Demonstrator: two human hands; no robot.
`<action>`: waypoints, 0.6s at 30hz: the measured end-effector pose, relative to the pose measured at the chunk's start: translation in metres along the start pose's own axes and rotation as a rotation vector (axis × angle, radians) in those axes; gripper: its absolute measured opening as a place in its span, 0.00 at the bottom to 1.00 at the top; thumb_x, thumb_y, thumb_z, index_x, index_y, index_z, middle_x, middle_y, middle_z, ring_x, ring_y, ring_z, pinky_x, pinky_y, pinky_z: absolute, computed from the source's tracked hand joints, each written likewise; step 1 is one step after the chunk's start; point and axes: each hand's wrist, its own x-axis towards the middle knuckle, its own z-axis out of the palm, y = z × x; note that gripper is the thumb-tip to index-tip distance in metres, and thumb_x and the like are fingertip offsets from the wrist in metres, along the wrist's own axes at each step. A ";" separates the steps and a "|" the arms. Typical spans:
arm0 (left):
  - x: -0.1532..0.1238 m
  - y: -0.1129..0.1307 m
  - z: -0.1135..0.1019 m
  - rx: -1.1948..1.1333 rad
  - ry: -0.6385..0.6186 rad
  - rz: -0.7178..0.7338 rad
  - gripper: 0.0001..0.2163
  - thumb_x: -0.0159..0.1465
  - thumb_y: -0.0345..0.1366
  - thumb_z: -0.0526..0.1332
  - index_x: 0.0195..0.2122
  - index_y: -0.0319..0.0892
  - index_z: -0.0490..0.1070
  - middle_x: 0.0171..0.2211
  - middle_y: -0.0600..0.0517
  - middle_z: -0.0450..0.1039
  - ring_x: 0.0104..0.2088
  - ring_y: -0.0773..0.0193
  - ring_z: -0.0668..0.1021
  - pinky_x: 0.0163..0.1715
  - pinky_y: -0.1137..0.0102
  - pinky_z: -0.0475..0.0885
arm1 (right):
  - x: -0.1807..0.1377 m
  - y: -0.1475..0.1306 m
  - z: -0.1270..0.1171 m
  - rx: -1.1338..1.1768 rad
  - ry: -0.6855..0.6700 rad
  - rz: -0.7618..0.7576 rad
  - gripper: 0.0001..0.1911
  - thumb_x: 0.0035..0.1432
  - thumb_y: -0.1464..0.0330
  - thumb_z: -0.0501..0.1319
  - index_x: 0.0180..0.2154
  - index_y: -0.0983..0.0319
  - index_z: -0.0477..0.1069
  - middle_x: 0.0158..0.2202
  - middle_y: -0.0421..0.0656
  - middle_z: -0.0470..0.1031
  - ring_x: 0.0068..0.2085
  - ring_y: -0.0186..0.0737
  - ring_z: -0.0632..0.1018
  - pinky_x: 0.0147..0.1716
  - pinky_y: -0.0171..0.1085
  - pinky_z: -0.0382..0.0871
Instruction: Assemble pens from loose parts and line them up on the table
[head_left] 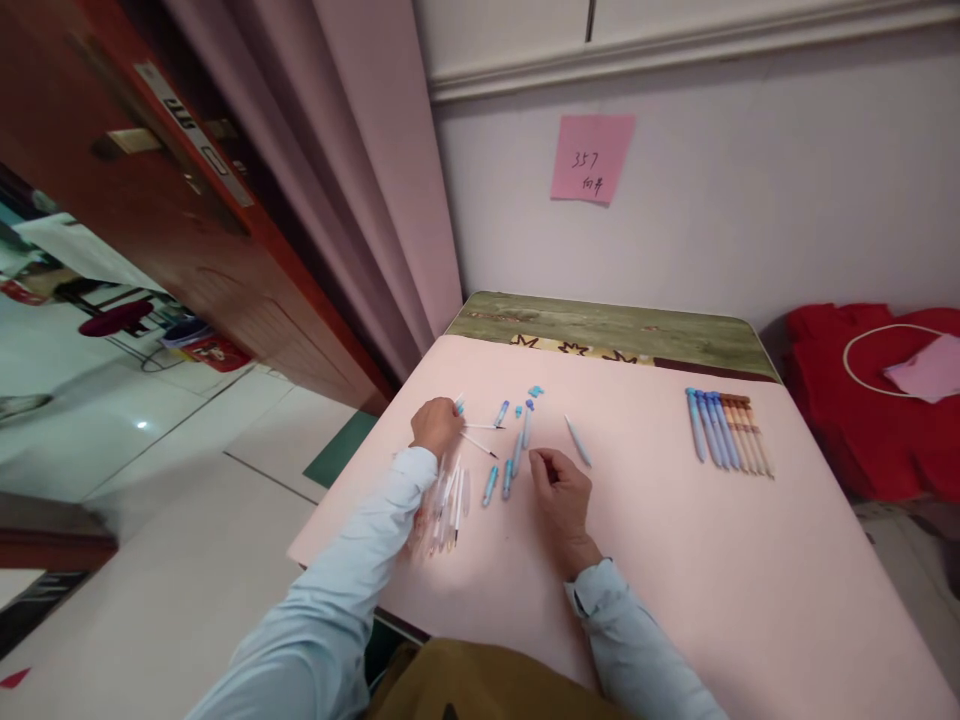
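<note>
Because the left hand [436, 426] and right hand [568, 495] mask their fingers [537, 466], I cannot tell their grip above the pink counter [690, 570].

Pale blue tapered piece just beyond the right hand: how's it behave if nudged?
The pale blue piece likely rolls: it looks slim and rounded. Its taper may make it swing in an arc. Probably light, given how thin it is.
</note>
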 end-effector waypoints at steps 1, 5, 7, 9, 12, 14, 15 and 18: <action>0.000 0.003 0.001 0.017 -0.001 0.002 0.05 0.55 0.35 0.63 0.31 0.44 0.77 0.37 0.45 0.79 0.42 0.53 0.78 0.38 0.66 0.67 | 0.000 0.001 0.000 0.000 -0.001 0.000 0.13 0.61 0.61 0.58 0.35 0.62 0.77 0.29 0.42 0.78 0.29 0.37 0.76 0.30 0.34 0.70; 0.000 0.011 0.000 0.075 -0.010 -0.001 0.08 0.57 0.34 0.60 0.34 0.41 0.78 0.40 0.40 0.79 0.45 0.48 0.78 0.41 0.63 0.69 | 0.000 0.002 0.001 -0.003 -0.005 -0.001 0.13 0.61 0.61 0.58 0.35 0.62 0.77 0.29 0.42 0.78 0.29 0.37 0.76 0.31 0.34 0.70; 0.002 0.015 -0.001 0.099 -0.018 -0.010 0.09 0.57 0.33 0.60 0.36 0.38 0.77 0.41 0.38 0.79 0.46 0.47 0.78 0.41 0.62 0.69 | 0.001 0.003 0.002 0.002 -0.011 -0.001 0.13 0.62 0.62 0.58 0.35 0.62 0.77 0.29 0.42 0.78 0.29 0.37 0.76 0.31 0.34 0.70; 0.005 0.017 -0.002 0.119 -0.027 -0.020 0.10 0.57 0.32 0.59 0.37 0.36 0.77 0.42 0.36 0.78 0.46 0.46 0.78 0.41 0.61 0.69 | 0.001 0.003 0.002 0.011 -0.010 0.002 0.13 0.62 0.62 0.58 0.35 0.62 0.77 0.29 0.42 0.79 0.29 0.37 0.76 0.31 0.34 0.71; 0.009 0.019 -0.001 0.134 -0.039 -0.022 0.11 0.56 0.29 0.58 0.38 0.34 0.77 0.42 0.34 0.78 0.46 0.45 0.78 0.41 0.61 0.70 | 0.002 0.003 0.002 0.018 0.000 0.001 0.13 0.61 0.61 0.59 0.35 0.62 0.77 0.29 0.43 0.79 0.28 0.38 0.76 0.30 0.35 0.71; 0.010 0.020 0.000 0.133 -0.046 -0.017 0.12 0.56 0.28 0.58 0.39 0.34 0.77 0.42 0.33 0.78 0.46 0.45 0.78 0.41 0.61 0.69 | 0.002 0.004 0.003 0.017 0.003 -0.003 0.12 0.61 0.62 0.59 0.35 0.62 0.77 0.29 0.43 0.79 0.29 0.38 0.77 0.31 0.35 0.71; 0.010 0.021 0.000 0.129 -0.049 -0.014 0.12 0.56 0.28 0.58 0.38 0.34 0.77 0.42 0.33 0.78 0.47 0.45 0.78 0.41 0.61 0.69 | 0.002 0.004 0.003 0.017 0.003 -0.005 0.12 0.61 0.62 0.59 0.35 0.62 0.77 0.30 0.43 0.79 0.29 0.38 0.77 0.31 0.35 0.71; 0.009 0.024 0.003 0.096 -0.065 -0.005 0.09 0.55 0.29 0.60 0.36 0.35 0.78 0.41 0.34 0.78 0.46 0.46 0.78 0.41 0.62 0.69 | 0.002 0.004 0.003 0.014 0.005 -0.011 0.12 0.61 0.62 0.58 0.36 0.62 0.77 0.30 0.43 0.79 0.30 0.39 0.77 0.32 0.35 0.72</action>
